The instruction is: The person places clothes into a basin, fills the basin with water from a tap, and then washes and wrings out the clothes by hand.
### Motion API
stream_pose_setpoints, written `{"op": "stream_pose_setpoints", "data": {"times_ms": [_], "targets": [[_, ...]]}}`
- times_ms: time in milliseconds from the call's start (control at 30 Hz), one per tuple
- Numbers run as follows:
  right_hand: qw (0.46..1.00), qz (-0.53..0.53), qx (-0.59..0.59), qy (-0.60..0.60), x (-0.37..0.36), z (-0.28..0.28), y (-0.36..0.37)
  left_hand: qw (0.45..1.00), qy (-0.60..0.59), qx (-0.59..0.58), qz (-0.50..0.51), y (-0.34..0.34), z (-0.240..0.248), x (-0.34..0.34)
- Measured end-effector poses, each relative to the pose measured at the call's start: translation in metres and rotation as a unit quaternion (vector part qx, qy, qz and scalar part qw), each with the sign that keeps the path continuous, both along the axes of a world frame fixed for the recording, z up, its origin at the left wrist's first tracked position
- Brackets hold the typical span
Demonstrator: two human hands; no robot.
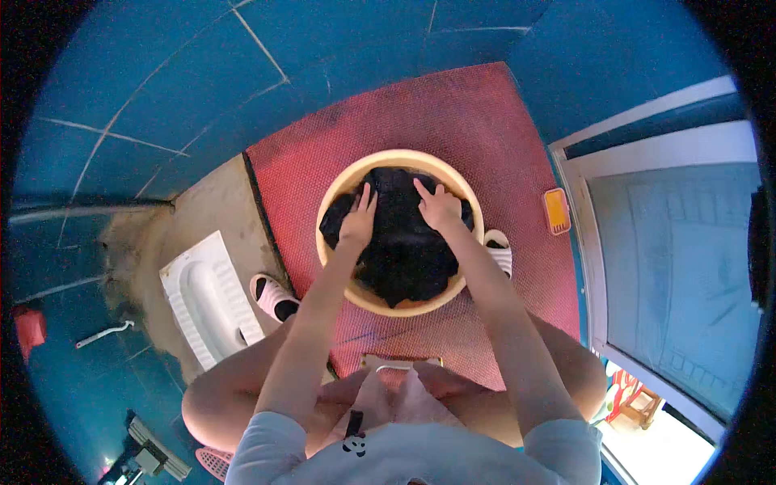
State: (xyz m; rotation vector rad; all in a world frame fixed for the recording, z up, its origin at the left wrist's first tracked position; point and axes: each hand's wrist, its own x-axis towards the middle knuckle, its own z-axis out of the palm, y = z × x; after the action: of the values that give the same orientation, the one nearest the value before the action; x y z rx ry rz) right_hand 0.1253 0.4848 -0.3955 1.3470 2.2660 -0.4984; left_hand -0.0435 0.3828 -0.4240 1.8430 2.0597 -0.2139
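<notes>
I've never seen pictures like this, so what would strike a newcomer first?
Probably the round cream basin in the middle, on a red mat, full of black cloth, with the left hand and right hand spread on top. Next comes the white squat toilet, to the left of the mat.

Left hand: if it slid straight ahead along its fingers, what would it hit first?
Most likely the black cloth just ahead of the left hand, then the far rim of the basin; depth is hard to judge.

The red mat carries a round yellow basin and an orange dish.
</notes>
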Motion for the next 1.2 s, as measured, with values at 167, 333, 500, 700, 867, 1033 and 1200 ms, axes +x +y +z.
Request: {"op": "stream_pose_setpoints", "data": {"times_ms": [167, 333, 500, 700, 867, 1033, 1200], "targets": [[0.995, 0.043, 0.084, 0.014, -0.020, -0.029, 0.011, 0.986, -0.062, -0.141, 0.057, 0.024, -0.031, -0.003], [0.989, 0.032, 0.139, 0.038, -0.003, -0.078, 0.022, 0.991, -0.077, -0.095, 0.047, 0.019, -0.072, 0.016], [0.979, 0.023, 0.190, 0.066, -0.026, -0.058, 0.000, 0.871, -0.349, 0.039, 0.344, 0.004, -0.118, -0.005], [0.985, -0.146, 0.055, 0.068, 0.001, -0.048, -0.016, 0.985, 0.041, 0.134, 0.097, -0.007, -0.150, -0.017], [0.957, -0.217, 0.009, 0.193, 0.011, -0.072, -0.033, 0.513, 0.769, 0.155, -0.347, -0.030, -0.176, -0.059], [0.953, -0.122, 0.017, 0.278, 0.036, -0.094, -0.035, 0.923, -0.354, 0.026, 0.150, -0.036, -0.068, -0.016], [0.978, -0.182, -0.012, 0.101, 0.006, -0.081, -0.022, 0.916, -0.311, -0.040, 0.250, -0.016, -0.008, -0.028]]}}
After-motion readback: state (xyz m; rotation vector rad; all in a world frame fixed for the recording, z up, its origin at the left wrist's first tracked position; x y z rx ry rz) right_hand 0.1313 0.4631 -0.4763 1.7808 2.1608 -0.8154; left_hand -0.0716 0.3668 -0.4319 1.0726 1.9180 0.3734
